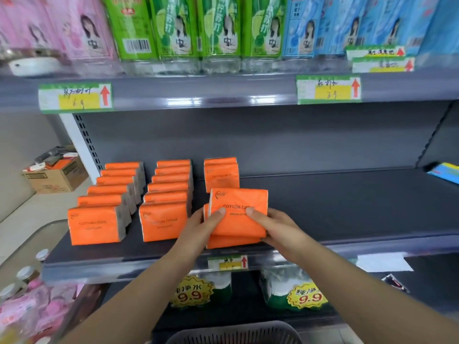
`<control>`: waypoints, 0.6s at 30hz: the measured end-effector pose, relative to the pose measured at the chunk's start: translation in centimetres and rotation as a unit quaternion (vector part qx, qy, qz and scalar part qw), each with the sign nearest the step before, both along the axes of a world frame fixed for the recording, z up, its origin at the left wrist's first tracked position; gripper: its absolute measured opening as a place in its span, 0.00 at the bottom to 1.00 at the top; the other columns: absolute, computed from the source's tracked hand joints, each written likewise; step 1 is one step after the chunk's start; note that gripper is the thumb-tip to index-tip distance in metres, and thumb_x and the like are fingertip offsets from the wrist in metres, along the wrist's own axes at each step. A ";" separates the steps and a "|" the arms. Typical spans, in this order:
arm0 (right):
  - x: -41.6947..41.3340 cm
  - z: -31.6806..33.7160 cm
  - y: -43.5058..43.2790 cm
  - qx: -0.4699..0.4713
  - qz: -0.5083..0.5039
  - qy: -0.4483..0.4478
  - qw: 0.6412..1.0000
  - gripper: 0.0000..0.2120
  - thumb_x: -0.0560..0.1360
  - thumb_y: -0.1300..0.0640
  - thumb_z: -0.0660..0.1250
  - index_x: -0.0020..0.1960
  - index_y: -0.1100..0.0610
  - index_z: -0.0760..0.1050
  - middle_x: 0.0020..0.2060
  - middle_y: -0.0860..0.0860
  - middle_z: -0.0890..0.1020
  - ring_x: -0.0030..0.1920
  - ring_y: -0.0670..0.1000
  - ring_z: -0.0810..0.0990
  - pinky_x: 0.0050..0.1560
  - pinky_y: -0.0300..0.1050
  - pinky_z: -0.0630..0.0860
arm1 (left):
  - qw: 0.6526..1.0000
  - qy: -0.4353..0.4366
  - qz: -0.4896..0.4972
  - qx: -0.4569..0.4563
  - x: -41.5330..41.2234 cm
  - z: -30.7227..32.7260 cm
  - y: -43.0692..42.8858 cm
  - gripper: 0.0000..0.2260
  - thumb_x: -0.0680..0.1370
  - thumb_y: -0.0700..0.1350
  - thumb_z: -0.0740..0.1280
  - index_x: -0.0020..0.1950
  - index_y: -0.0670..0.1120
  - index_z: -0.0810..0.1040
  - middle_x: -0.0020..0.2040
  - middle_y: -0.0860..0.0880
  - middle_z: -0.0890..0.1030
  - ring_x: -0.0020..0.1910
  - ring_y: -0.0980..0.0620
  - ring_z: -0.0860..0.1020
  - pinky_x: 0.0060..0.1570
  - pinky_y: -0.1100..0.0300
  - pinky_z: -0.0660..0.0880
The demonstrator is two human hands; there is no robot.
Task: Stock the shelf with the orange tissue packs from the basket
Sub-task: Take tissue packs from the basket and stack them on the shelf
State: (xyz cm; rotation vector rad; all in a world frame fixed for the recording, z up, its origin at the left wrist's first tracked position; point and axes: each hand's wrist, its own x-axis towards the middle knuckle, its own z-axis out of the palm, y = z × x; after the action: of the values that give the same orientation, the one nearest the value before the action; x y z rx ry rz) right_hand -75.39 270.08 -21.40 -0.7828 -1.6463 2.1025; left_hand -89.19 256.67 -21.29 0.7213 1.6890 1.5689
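**A loose bundle at the shelf's front edge**

Our thumbs press on the orange face of the front pack. The left hand is curled round the bundle's left edge and the right hand round its right. The other fingers are hidden behind, so we cannot tell how far they wrap. We grip at least two packs together, and the front one sits askew to the second pack beneath it.

That is the first risk we see. The wrappers look slick and the packs look soft, so a pinch from the sides alone may let one slide out as we set them down.

The bundle hangs over the front of the shelf, in line with the third row, which has a gap before it. We cannot tell whether the lower pack touches the board. If we let go here, a pack could tip over the lip towards the basket below.

Our left knuckles are just beside the second row. A careless push inward could nudge its front pack crooked or topple the upright line behind it.
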 end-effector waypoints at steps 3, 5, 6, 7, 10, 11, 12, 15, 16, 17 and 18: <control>-1.5 -0.1 1.8 0.017 -0.009 0.004 1.000 0.28 0.65 0.48 0.74 0.62 0.57 0.75 0.54 0.53 0.84 0.55 0.52 0.83 0.62 0.52 0.76 | 1.000 0.005 -0.004 -0.010 -1.5 -0.2 2.0 0.11 0.76 0.56 0.68 0.57 0.57 0.74 0.59 0.52 0.79 0.56 0.52 0.79 0.59 0.53 0.75; -2.6 -0.2 2.9 0.036 -0.005 0.000 0.999 0.30 0.63 0.47 0.75 0.62 0.55 0.75 0.54 0.51 0.84 0.55 0.51 0.83 0.63 0.53 0.75 | 1.000 0.011 -0.006 -0.010 -2.7 -0.5 3.3 0.14 0.75 0.57 0.69 0.60 0.57 0.74 0.60 0.52 0.79 0.58 0.51 0.78 0.62 0.50 0.74; -3.1 -0.3 3.5 0.043 0.000 -0.001 0.999 0.30 0.63 0.47 0.75 0.62 0.55 0.75 0.54 0.51 0.84 0.56 0.51 0.82 0.63 0.53 0.75 | 1.000 0.014 -0.005 -0.007 -3.3 -0.6 3.9 0.19 0.74 0.58 0.70 0.63 0.56 0.73 0.61 0.52 0.79 0.59 0.51 0.78 0.63 0.49 0.74; -3.7 -0.3 4.2 0.048 0.005 -0.004 0.999 0.30 0.63 0.47 0.76 0.63 0.54 0.75 0.55 0.50 0.84 0.56 0.51 0.82 0.63 0.53 0.75 | 1.000 0.018 -0.003 -0.005 -3.9 -0.8 4.6 0.22 0.73 0.59 0.71 0.65 0.55 0.73 0.62 0.51 0.79 0.59 0.51 0.79 0.63 0.49 0.74; -5.5 -0.6 6.3 0.057 0.011 -0.009 0.998 0.29 0.66 0.50 0.76 0.64 0.52 0.74 0.56 0.50 0.83 0.58 0.52 0.81 0.64 0.54 0.74 | 0.999 0.036 -0.002 -0.005 -5.7 -1.2 6.2 0.25 0.73 0.57 0.71 0.68 0.52 0.71 0.61 0.52 0.79 0.58 0.53 0.78 0.58 0.55 0.75; -6.2 -0.7 7.0 0.059 0.011 -0.008 0.998 0.27 0.67 0.52 0.76 0.65 0.51 0.74 0.56 0.50 0.83 0.58 0.52 0.81 0.64 0.54 0.74 | 0.999 0.042 -0.003 -0.002 -6.2 -1.3 6.7 0.24 0.74 0.55 0.71 0.68 0.52 0.71 0.60 0.53 0.79 0.57 0.54 0.78 0.55 0.59 0.75; -6.9 -0.8 7.5 0.064 0.012 -0.007 0.998 0.26 0.69 0.54 0.76 0.65 0.51 0.74 0.57 0.51 0.83 0.58 0.52 0.81 0.64 0.55 0.74 | 0.999 0.046 -0.001 0.002 -6.7 -1.4 7.1 0.23 0.74 0.53 0.71 0.68 0.52 0.70 0.60 0.53 0.79 0.57 0.55 0.78 0.52 0.62 0.74; -8.9 -1.3 8.9 0.083 0.016 -0.008 0.996 0.27 0.67 0.53 0.77 0.65 0.50 0.74 0.57 0.50 0.82 0.59 0.52 0.80 0.65 0.56 0.73 | 0.999 0.041 0.009 0.016 -8.1 -1.9 8.4 0.21 0.76 0.51 0.70 0.67 0.54 0.70 0.58 0.55 0.79 0.56 0.58 0.77 0.52 0.63 0.74; -9.5 -1.5 9.2 0.088 0.015 -0.009 0.996 0.28 0.66 0.52 0.77 0.65 0.49 0.74 0.57 0.50 0.82 0.60 0.52 0.80 0.65 0.56 0.73 | 0.999 0.039 0.012 0.022 -8.4 -2.1 8.8 0.20 0.76 0.50 0.70 0.67 0.54 0.70 0.58 0.55 0.79 0.56 0.59 0.77 0.55 0.62 0.74; -10.0 -1.7 9.6 0.093 0.014 -0.008 0.996 0.28 0.66 0.52 0.77 0.65 0.49 0.74 0.57 0.50 0.82 0.60 0.52 0.80 0.65 0.56 0.73 | 0.999 0.038 0.014 0.025 -8.8 -2.2 9.2 0.20 0.77 0.50 0.69 0.67 0.54 0.70 0.58 0.55 0.79 0.56 0.59 0.77 0.56 0.61 0.74; -10.5 -1.9 9.9 0.097 0.013 -0.007 0.995 0.26 0.68 0.53 0.76 0.65 0.49 0.74 0.58 0.50 0.82 0.60 0.52 0.79 0.65 0.56 0.73 | 0.999 0.038 0.017 0.027 -9.1 -2.4 9.6 0.20 0.77 0.50 0.69 0.67 0.55 0.70 0.58 0.55 0.79 0.57 0.58 0.77 0.57 0.60 0.73</control>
State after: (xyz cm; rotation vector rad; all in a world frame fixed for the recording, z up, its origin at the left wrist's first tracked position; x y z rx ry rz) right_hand -85.85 279.99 -23.33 -0.7194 -1.8429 1.9213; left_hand -98.33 266.29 -23.71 0.7940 1.7277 1.6349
